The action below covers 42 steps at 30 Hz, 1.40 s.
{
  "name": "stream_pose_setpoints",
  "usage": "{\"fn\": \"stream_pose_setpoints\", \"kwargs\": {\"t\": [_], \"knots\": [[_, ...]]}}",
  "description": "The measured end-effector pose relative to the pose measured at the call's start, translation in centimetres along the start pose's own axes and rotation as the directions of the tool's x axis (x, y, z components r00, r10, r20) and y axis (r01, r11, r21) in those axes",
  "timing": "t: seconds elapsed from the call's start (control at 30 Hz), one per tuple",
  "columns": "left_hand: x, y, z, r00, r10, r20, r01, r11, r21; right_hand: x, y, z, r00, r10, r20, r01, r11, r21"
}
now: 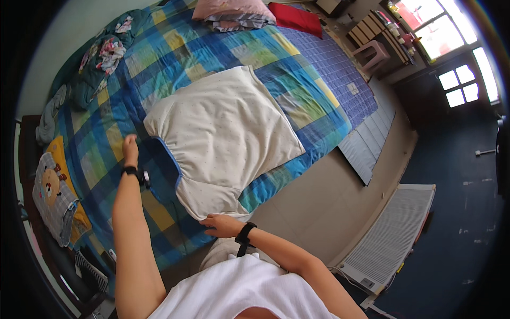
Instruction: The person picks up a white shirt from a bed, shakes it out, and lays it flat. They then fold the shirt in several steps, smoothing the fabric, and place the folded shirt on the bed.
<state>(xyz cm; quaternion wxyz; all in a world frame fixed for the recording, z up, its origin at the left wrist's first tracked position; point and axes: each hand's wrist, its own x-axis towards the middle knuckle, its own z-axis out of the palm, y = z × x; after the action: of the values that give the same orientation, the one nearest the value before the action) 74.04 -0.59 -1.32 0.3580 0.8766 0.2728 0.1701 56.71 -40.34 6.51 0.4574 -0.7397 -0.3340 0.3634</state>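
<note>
A cream garment with small dots and blue edging lies spread on the plaid bedding of a bed. My right hand is at the garment's near corner, thumb and fingers on its cloth by the bed's edge. Left of the garment, my left hand hovers over or rests on the plaid bedding, apart from the garment; its fingers are partly hidden and I see nothing in it. Both wrists wear black straps.
A pink pillow and red cloth lie at the far side. Dark green floral bedding is bunched at far left, a bear-patterned pillow near left. A white radiator stands right, beyond the tiled floor.
</note>
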Motion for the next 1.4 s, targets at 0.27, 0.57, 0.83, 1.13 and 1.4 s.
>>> {"fn": "stream_pose_setpoints", "kwargs": {"t": [0.27,0.57,0.83,1.13,1.4], "knots": [[-19.5,-19.6,1.3,0.872,-0.448,0.198,0.450,0.892,0.035,-2.0,12.5,-3.8,0.869,0.431,-0.244,-0.443,0.896,0.004],[-34.8,-6.8,13.1,0.383,-0.791,0.478,0.900,0.436,0.001,-14.3,32.5,-19.6,0.417,0.747,-0.518,-0.664,0.639,0.388],[-40.0,-0.4,21.7,0.341,-0.915,0.215,0.940,0.330,-0.084,-11.9,42.8,-28.6,0.268,0.852,-0.449,-0.472,0.522,0.710],[-48.0,-3.7,25.2,0.375,-0.916,-0.146,0.850,0.402,-0.340,-10.8,43.7,-30.0,0.534,0.843,-0.069,-0.586,0.427,0.689],[-46.1,-1.0,25.6,0.683,-0.647,-0.340,0.660,0.746,-0.094,-13.0,44.1,-30.6,0.623,0.759,-0.189,-0.397,0.515,0.760]]}}
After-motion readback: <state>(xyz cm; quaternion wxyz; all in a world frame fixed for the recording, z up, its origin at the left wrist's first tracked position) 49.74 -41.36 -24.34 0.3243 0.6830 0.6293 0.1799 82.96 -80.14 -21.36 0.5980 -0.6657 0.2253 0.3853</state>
